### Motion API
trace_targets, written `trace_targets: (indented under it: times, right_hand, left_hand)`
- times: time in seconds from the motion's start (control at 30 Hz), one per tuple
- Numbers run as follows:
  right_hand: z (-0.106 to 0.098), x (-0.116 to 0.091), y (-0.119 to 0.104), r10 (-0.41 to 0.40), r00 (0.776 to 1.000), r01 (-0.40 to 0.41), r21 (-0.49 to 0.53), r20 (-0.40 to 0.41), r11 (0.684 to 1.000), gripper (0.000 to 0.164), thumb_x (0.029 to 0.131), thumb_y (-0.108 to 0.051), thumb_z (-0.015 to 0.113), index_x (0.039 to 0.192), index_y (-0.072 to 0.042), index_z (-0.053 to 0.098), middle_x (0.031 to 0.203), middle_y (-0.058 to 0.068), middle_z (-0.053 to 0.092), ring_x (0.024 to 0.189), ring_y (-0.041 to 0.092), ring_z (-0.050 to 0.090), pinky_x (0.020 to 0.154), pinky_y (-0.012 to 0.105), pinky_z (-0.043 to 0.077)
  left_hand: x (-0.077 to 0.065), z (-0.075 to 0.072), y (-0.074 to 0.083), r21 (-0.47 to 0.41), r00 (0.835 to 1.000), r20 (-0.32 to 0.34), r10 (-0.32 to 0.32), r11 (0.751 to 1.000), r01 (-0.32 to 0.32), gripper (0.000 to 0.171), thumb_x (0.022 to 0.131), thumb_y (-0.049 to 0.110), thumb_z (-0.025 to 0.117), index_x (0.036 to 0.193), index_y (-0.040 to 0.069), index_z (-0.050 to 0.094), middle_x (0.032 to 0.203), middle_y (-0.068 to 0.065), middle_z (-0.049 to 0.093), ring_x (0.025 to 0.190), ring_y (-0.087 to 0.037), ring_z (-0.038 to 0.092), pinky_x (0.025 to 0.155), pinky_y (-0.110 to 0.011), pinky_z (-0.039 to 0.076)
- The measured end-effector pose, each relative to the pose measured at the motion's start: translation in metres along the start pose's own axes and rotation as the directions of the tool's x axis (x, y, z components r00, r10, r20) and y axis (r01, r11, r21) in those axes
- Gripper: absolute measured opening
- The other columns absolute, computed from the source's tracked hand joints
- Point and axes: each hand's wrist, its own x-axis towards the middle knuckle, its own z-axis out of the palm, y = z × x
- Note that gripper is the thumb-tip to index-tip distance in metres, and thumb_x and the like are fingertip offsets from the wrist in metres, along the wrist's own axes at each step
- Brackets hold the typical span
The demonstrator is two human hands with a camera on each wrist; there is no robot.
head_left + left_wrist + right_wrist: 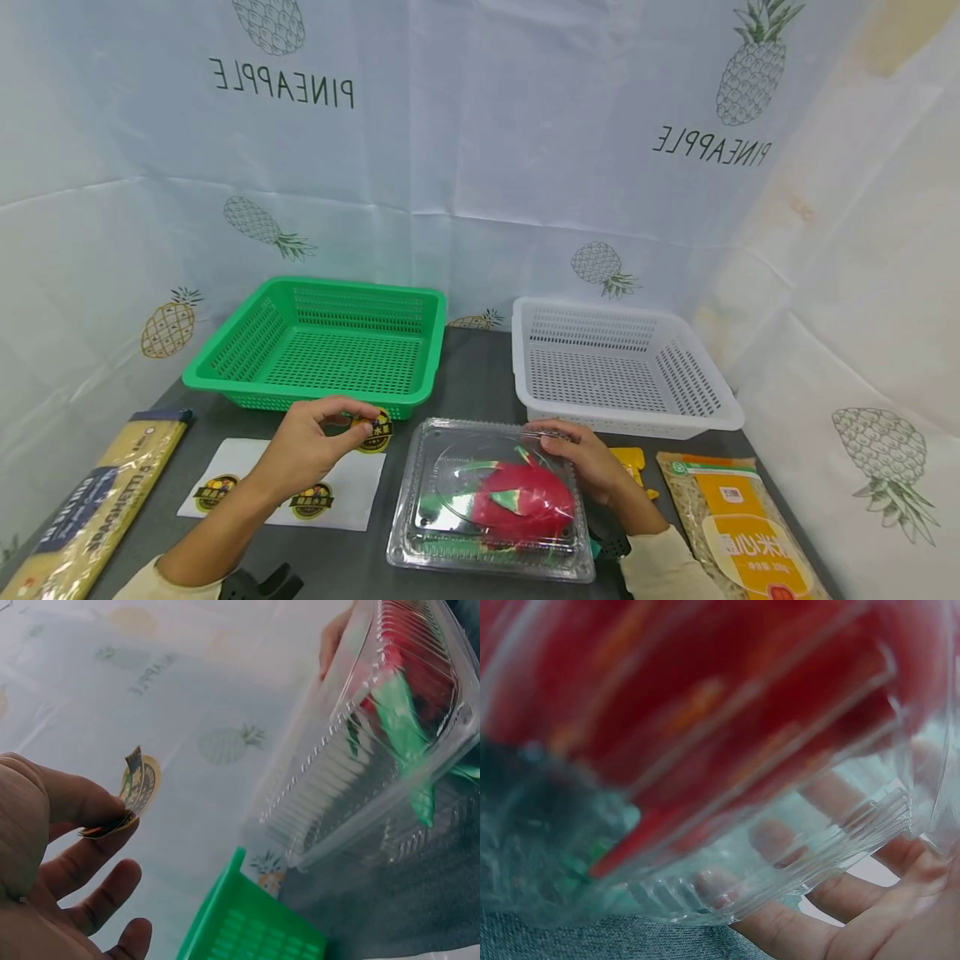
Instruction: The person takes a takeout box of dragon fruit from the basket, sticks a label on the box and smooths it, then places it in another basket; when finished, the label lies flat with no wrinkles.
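My left hand [306, 443] pinches a round black-and-gold sticker [379, 434] between thumb and forefinger, above a white backing sheet [352, 483]. The sticker [139, 784] looks bent in the left wrist view, and the other fingers spread loosely below it. Two similar stickers lie on the sheet. A clear plastic clamshell box [435, 454] with its lid down contains a red dragon fruit [528, 500] with green-tipped scales. At the box's back right corner, my right hand [585, 462] grips the edge. Its fingers [780, 926] show behind the clear wall in the right wrist view.
A green basket [315, 392] stands at the back left, a white basket [622, 423] at the back right. A spaghetti pack [112, 500] lies far left. On the right are a grain bag [738, 525] and a small yellow packet [632, 462]. Pineapple-print cloth [480, 150] hangs behind.
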Motion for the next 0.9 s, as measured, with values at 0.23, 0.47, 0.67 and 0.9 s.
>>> trace_targets:
  times: [0.23,0.47,0.67,0.9]
  right_hand:
    - [-0.001,0.001,0.001,-0.010,1.000,0.010,-0.005,0.005,1.000,0.039,0.101,-0.011,0.049,0.134,0.009,0.049,0.120,0.022,0.060,0.099,0.034,0.065,0.079,0.050,0.052]
    - [0.000,0.002,0.001,-0.008,1.000,0.008,-0.009,0.007,1.000,0.039,0.101,-0.012,0.050,0.134,0.008,0.049,0.118,0.019,0.062,0.098,0.034,0.065,0.078,0.050,0.052]
    - [0.000,0.002,0.001,-0.012,1.000,0.013,-0.010,0.011,1.000,0.038,0.101,-0.013,0.050,0.134,0.006,0.051,0.119,0.020,0.061,0.099,0.034,0.065,0.078,0.050,0.052]
    - [-0.001,0.001,0.001,-0.033,0.999,0.033,-0.009,0.020,0.999,0.035,0.101,-0.010,0.049,0.132,0.004,0.054,0.116,0.016,0.063,0.098,0.032,0.065,0.077,0.049,0.052]
  left_hand:
    - [0.009,0.008,0.006,-0.045,0.999,0.055,0.000,0.999,0.002,0.016,0.087,0.006,0.072,0.101,0.012,0.074,0.101,0.003,0.068,0.094,-0.025,0.056,0.077,-0.045,0.046]
    - [0.018,0.018,0.011,-0.056,0.995,0.097,0.036,0.998,-0.030,0.018,0.086,0.007,0.073,0.102,0.015,0.075,0.102,0.006,0.068,0.095,-0.024,0.056,0.080,-0.044,0.046]
    - [0.021,0.028,0.016,-0.082,0.989,0.140,0.056,0.996,-0.045,0.017,0.087,0.008,0.072,0.103,0.013,0.075,0.104,0.002,0.067,0.096,-0.024,0.056,0.079,-0.046,0.044]
    - [0.026,0.043,0.022,-0.128,0.983,0.175,0.064,0.991,-0.041,0.016,0.087,0.007,0.072,0.101,0.013,0.076,0.100,0.003,0.067,0.094,-0.024,0.053,0.080,-0.046,0.043]
